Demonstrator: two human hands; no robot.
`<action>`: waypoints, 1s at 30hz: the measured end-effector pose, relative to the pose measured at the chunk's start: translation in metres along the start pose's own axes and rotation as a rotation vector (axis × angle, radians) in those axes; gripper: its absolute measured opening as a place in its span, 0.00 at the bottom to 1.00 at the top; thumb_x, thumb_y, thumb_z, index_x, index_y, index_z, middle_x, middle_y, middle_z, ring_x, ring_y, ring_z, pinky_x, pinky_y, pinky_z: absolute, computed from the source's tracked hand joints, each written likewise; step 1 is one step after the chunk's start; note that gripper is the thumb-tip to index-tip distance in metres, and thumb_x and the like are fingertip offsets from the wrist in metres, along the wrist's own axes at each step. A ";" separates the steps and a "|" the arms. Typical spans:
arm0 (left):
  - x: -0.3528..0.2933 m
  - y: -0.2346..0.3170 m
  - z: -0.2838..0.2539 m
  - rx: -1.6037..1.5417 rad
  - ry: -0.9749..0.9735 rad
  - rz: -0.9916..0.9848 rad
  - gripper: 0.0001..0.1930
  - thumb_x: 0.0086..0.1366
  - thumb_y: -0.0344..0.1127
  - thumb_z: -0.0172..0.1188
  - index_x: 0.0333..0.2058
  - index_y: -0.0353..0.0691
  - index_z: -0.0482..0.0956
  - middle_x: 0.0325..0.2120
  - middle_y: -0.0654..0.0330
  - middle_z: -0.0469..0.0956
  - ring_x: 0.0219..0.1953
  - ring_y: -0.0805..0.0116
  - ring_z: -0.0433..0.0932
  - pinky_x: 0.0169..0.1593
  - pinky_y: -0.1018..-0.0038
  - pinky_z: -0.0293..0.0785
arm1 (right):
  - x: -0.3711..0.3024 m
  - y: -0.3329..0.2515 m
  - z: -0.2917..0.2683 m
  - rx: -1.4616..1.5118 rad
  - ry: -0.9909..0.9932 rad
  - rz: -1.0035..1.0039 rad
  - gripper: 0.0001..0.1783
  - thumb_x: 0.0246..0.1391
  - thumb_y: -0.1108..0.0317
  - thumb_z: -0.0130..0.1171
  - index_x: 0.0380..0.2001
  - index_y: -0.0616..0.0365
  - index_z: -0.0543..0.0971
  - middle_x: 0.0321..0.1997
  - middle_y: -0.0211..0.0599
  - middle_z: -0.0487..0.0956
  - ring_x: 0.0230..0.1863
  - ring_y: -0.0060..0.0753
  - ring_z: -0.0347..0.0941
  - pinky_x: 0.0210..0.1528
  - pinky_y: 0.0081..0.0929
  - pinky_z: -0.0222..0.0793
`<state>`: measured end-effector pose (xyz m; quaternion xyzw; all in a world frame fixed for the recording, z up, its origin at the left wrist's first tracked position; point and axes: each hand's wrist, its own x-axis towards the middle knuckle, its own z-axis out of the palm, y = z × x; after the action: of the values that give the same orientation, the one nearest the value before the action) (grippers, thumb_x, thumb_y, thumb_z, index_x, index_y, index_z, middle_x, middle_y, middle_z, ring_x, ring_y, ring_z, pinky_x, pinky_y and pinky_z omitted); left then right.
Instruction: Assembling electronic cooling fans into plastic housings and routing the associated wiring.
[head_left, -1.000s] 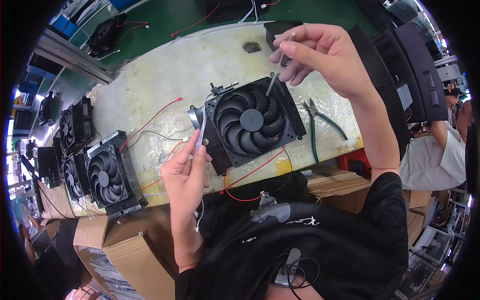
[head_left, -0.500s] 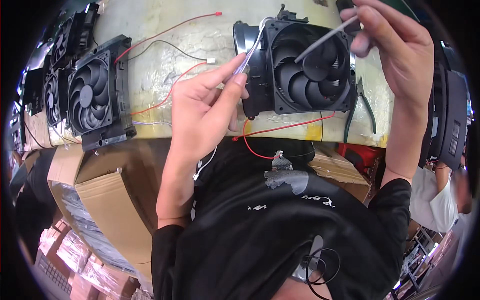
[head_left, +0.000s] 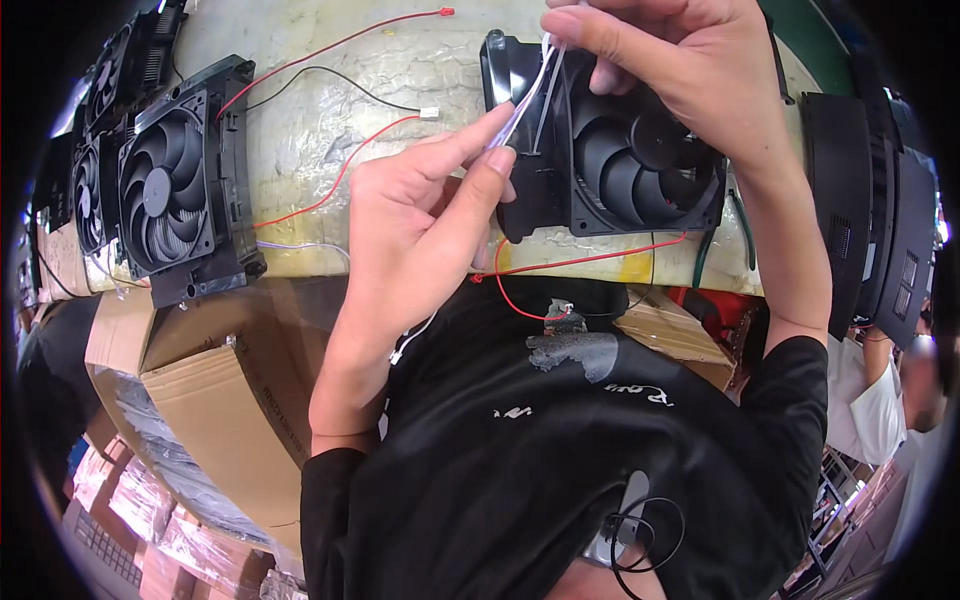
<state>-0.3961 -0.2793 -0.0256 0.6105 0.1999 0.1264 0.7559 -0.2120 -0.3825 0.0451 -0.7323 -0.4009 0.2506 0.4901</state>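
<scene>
My left hand (head_left: 425, 215) pinches a bundle of white and purple wires (head_left: 522, 108) between thumb and fingertips. My right hand (head_left: 705, 75) is closed at the upper end of that bundle, over the fan. From its fingers a thin pale strip (head_left: 546, 112), which looks like a cable tie, hangs down beside the wires. Below both hands lies a black fan (head_left: 608, 165) in a square frame, joined to a glossy black housing (head_left: 522, 205). My right hand and wrist cover part of the fan. A red wire (head_left: 590, 262) runs along its near side.
Further black fan units (head_left: 165, 195) stand at the left, trailing red and black wires with small connectors (head_left: 429, 113). Green-handled pliers (head_left: 745, 230) lie partly hidden right of the fan. Black panels (head_left: 838, 200) stand at the right; an open cardboard box (head_left: 215, 410) is below the table.
My right hand has moved left with the pale strip, from the fan's right side to the wire bundle. The strip now hangs almost upright. My left hand has shifted slightly right.
</scene>
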 end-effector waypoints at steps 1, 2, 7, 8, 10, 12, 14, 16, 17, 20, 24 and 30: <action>0.000 0.000 0.000 0.007 -0.001 0.006 0.15 0.66 0.24 0.57 0.52 0.33 0.78 0.24 0.63 0.77 0.17 0.84 0.69 0.20 0.83 0.64 | 0.000 0.000 0.000 0.005 -0.003 0.029 0.08 0.54 0.74 0.66 0.34 0.69 0.84 0.25 0.35 0.83 0.19 0.14 0.75 0.21 0.10 0.69; 0.000 0.000 0.000 0.005 -0.001 0.006 0.15 0.66 0.24 0.57 0.52 0.33 0.78 0.24 0.63 0.77 0.17 0.84 0.69 0.20 0.83 0.64 | 0.000 0.001 0.000 0.004 -0.004 0.030 0.08 0.54 0.74 0.66 0.34 0.69 0.84 0.25 0.35 0.83 0.19 0.14 0.75 0.21 0.10 0.69; -0.001 0.004 -0.003 0.105 -0.036 0.026 0.16 0.68 0.26 0.56 0.53 0.31 0.77 0.24 0.61 0.78 0.18 0.82 0.71 0.21 0.85 0.65 | -0.003 0.002 0.001 -0.005 -0.106 0.023 0.07 0.54 0.73 0.65 0.32 0.69 0.84 0.25 0.35 0.83 0.21 0.14 0.75 0.22 0.12 0.69; -0.003 0.008 -0.003 0.107 -0.034 0.026 0.16 0.68 0.26 0.56 0.53 0.31 0.77 0.24 0.61 0.78 0.18 0.82 0.71 0.21 0.85 0.65 | -0.005 0.000 0.002 -0.004 -0.108 0.022 0.07 0.54 0.73 0.65 0.32 0.69 0.84 0.25 0.35 0.83 0.21 0.14 0.75 0.22 0.12 0.69; -0.006 0.015 -0.004 0.259 -0.079 -0.015 0.16 0.69 0.27 0.55 0.53 0.30 0.76 0.23 0.61 0.78 0.21 0.82 0.72 0.25 0.84 0.68 | -0.011 -0.008 0.005 -0.072 -0.131 -0.045 0.06 0.52 0.73 0.67 0.31 0.66 0.85 0.26 0.35 0.83 0.25 0.19 0.76 0.26 0.16 0.70; -0.010 0.015 -0.005 0.308 -0.098 0.032 0.16 0.69 0.27 0.55 0.53 0.30 0.76 0.22 0.62 0.79 0.22 0.82 0.73 0.26 0.84 0.68 | -0.017 -0.013 0.008 -0.163 -0.154 -0.092 0.05 0.50 0.73 0.67 0.30 0.64 0.85 0.29 0.37 0.82 0.27 0.24 0.76 0.29 0.19 0.70; -0.012 0.015 -0.006 0.360 -0.114 0.077 0.16 0.69 0.27 0.54 0.53 0.30 0.76 0.22 0.63 0.79 0.22 0.82 0.73 0.27 0.83 0.69 | -0.020 -0.015 0.010 -0.347 -0.200 -0.184 0.05 0.46 0.71 0.68 0.29 0.60 0.85 0.34 0.40 0.79 0.33 0.33 0.76 0.34 0.24 0.70; -0.010 0.018 -0.003 0.476 -0.183 0.094 0.15 0.67 0.27 0.55 0.52 0.32 0.77 0.21 0.64 0.78 0.22 0.84 0.70 0.27 0.84 0.67 | -0.004 0.035 0.012 -0.300 -0.094 -0.660 0.05 0.46 0.71 0.67 0.28 0.60 0.85 0.34 0.40 0.79 0.32 0.34 0.76 0.34 0.25 0.70; -0.010 0.018 -0.002 0.479 -0.183 0.093 0.15 0.67 0.27 0.55 0.52 0.32 0.77 0.21 0.64 0.78 0.22 0.84 0.70 0.27 0.84 0.67 | 0.002 0.053 0.013 -0.233 0.008 -1.138 0.05 0.47 0.70 0.67 0.26 0.61 0.85 0.35 0.40 0.78 0.32 0.35 0.75 0.33 0.26 0.70; -0.009 0.016 0.007 0.700 -0.033 0.189 0.14 0.61 0.25 0.59 0.46 0.34 0.81 0.22 0.46 0.76 0.20 0.52 0.75 0.26 0.67 0.69 | 0.002 0.049 0.015 -0.304 0.025 -1.112 0.06 0.46 0.70 0.66 0.24 0.62 0.83 0.35 0.41 0.78 0.31 0.37 0.74 0.33 0.27 0.69; -0.007 0.006 0.007 0.839 0.034 0.344 0.13 0.60 0.26 0.60 0.45 0.35 0.81 0.27 0.46 0.78 0.22 0.51 0.75 0.26 0.66 0.69 | -0.007 0.035 0.012 -0.525 0.065 -1.126 0.05 0.49 0.72 0.65 0.27 0.64 0.83 0.34 0.41 0.78 0.31 0.37 0.75 0.34 0.27 0.69; -0.009 0.006 0.005 0.650 -0.016 0.397 0.13 0.62 0.26 0.62 0.45 0.31 0.80 0.29 0.49 0.82 0.24 0.65 0.80 0.27 0.73 0.73 | -0.042 0.009 0.017 -0.668 -0.118 -0.418 0.08 0.48 0.72 0.64 0.33 0.61 0.82 0.42 0.39 0.77 0.36 0.41 0.76 0.38 0.31 0.70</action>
<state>-0.4013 -0.2860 -0.0176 0.8463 0.1015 0.1955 0.4850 -0.2450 -0.4110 0.0289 -0.7385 -0.6280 0.0430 0.2416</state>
